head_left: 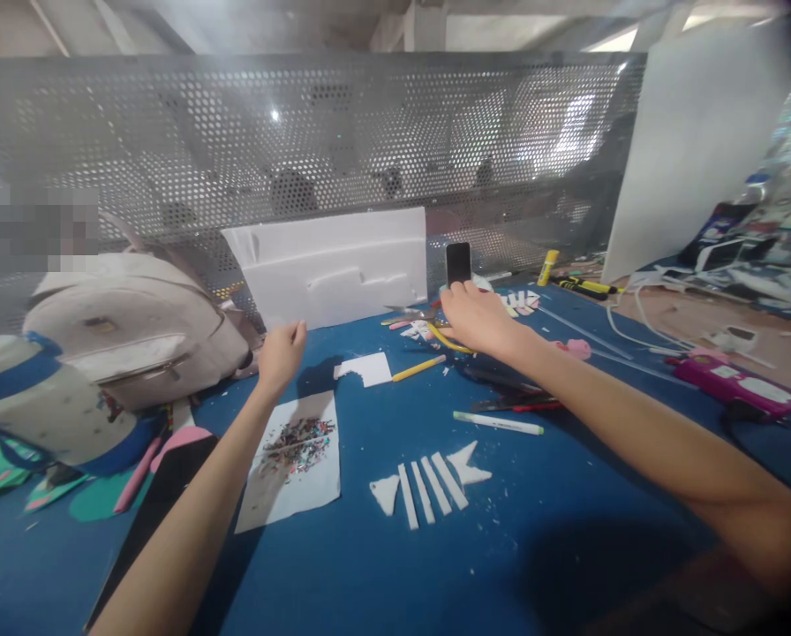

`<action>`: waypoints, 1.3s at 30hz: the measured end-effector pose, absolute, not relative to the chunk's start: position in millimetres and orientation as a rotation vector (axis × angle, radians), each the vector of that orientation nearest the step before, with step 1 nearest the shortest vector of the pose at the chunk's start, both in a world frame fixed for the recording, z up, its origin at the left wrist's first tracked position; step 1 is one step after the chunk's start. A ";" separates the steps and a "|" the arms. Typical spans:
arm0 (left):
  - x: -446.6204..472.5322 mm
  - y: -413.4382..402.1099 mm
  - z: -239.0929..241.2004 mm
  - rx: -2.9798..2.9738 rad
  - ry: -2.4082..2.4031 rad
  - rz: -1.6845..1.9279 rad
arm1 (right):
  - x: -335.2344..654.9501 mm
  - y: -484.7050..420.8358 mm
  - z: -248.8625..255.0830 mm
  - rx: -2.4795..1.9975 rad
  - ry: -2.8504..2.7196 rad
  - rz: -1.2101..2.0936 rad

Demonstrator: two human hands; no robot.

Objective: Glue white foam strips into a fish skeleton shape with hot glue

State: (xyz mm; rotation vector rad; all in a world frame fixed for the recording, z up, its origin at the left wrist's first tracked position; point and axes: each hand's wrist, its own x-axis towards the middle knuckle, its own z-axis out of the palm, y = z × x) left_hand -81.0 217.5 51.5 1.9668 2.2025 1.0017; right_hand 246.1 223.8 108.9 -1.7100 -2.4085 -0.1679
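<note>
My left hand is raised above the table with its fingers curled closed. Whatever it may hold is hidden from me. Farther right, my right hand reaches forward with bent fingers, in front of an upright phone. Its fingertips are partly hidden. Beside it lie scissors and a curved yellow piece; I cannot tell whether it touches them. White cut pieces form a fish skeleton shape: a head, several strips and a tail. Coloured scraps lie on a white sheet below my left hand.
A folded white board stands at the back, before a perforated metal screen. The bag and bottle stand left. A pencil, green-capped marker and notched white card lie mid-table. A magenta device lies right.
</note>
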 end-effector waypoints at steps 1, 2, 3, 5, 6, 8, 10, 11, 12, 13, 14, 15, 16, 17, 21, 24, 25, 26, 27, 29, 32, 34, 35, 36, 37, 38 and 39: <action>-80.1 217.9 51.3 1.966 2.189 1.004 | 244.0 222.6 111.6 -1.667 -2.420 -0.067; -79.4 218.2 50.9 1.965 2.176 1.007 | 241.5 221.2 114.3 -1.616 -2.446 0.062; -78.7 218.6 50.5 1.963 2.164 1.012 | 238.6 219.6 116.5 -1.557 -2.480 0.219; -77.8 219.4 49.9 1.962 2.140 1.024 | 230.6 215.9 118.0 -1.422 -2.543 0.581; -77.4 219.6 49.9 1.963 2.130 1.030 | 225.6 214.0 116.8 -1.354 -2.557 0.763; -76.7 219.5 50.4 1.967 2.113 1.040 | 213.5 210.9 110.7 -1.238 -2.543 1.077; -75.8 218.5 51.6 1.971 2.107 1.045 | 200.0 209.4 101.8 -1.172 -2.488 1.325; -75.3 217.7 52.4 1.973 2.108 1.047 | 193.4 209.4 97.2 -1.154 -2.453 1.433; -74.6 216.9 53.2 1.976 2.110 1.048 | 187.0 209.9 93.0 -1.142 -2.414 1.529; -73.8 216.1 53.9 1.979 2.112 1.049 | 181.0 210.8 89.4 -1.130 -2.376 1.615; -72.9 215.4 54.6 1.982 2.115 1.051 | 175.4 212.1 86.3 -1.122 -2.339 1.694; -71.9 214.8 55.2 1.986 2.117 1.053 | 170.1 213.9 83.7 -1.115 -2.302 1.762; -70.9 214.4 55.6 1.990 2.120 1.055 | 165.0 216.0 81.4 -1.109 -2.264 1.820; -69.8 214.2 56.0 1.995 2.124 1.058 | 160.2 218.4 79.3 -1.107 -2.225 1.867; -65.8 214.5 56.6 2.015 2.140 1.076 | 141.7 230.0 70.3 -1.111 -2.095 1.940; -64.1 214.9 56.4 2.018 2.159 1.088 | 130.2 237.1 61.8 -1.118 -2.061 1.911; -63.9 214.9 56.3 2.015 2.167 1.091 | 127.4 238.7 58.9 -1.122 -2.059 1.889; -64.0 214.8 56.2 2.010 2.176 1.094 | 125.4 239.9 56.2 -1.129 -2.062 1.861; -64.3 214.8 56.1 2.004 2.184 1.098 | 124.2 240.9 53.9 -1.137 -2.069 1.829; -65.3 214.7 55.9 1.993 2.193 1.111 | 124.8 242.3 51.3 -1.153 -2.092 1.748; -67.3 215.3 55.7 1.983 2.188 1.147 | 133.4 244.3 54.2 -1.165 -2.140 1.582; -68.5 216.2 55.1 1.979 2.173 1.188 | 144.0 245.9 60.3 -1.176 -2.184 1.451; -69.0 216.7 54.7 1.976 2.164 1.216 | 150.4 246.8 64.0 -1.185 -2.215 1.387; -69.5 217.0 54.1 1.971 2.154 1.249 | 157.3 247.6 68.0 -1.192 -2.254 1.327; -70.1 217.3 53.4 1.965 2.145 1.289 | 164.3 248.3 72.0 -1.203 -2.304 1.273; -70.9 217.3 52.8 1.956 2.137 1.337 | 171.3 248.8 75.9 -1.213 -2.362 1.221; -72.0 217.1 52.2 1.943 2.132 1.393 | 178.0 249.2 79.4 -1.226 -2.424 1.165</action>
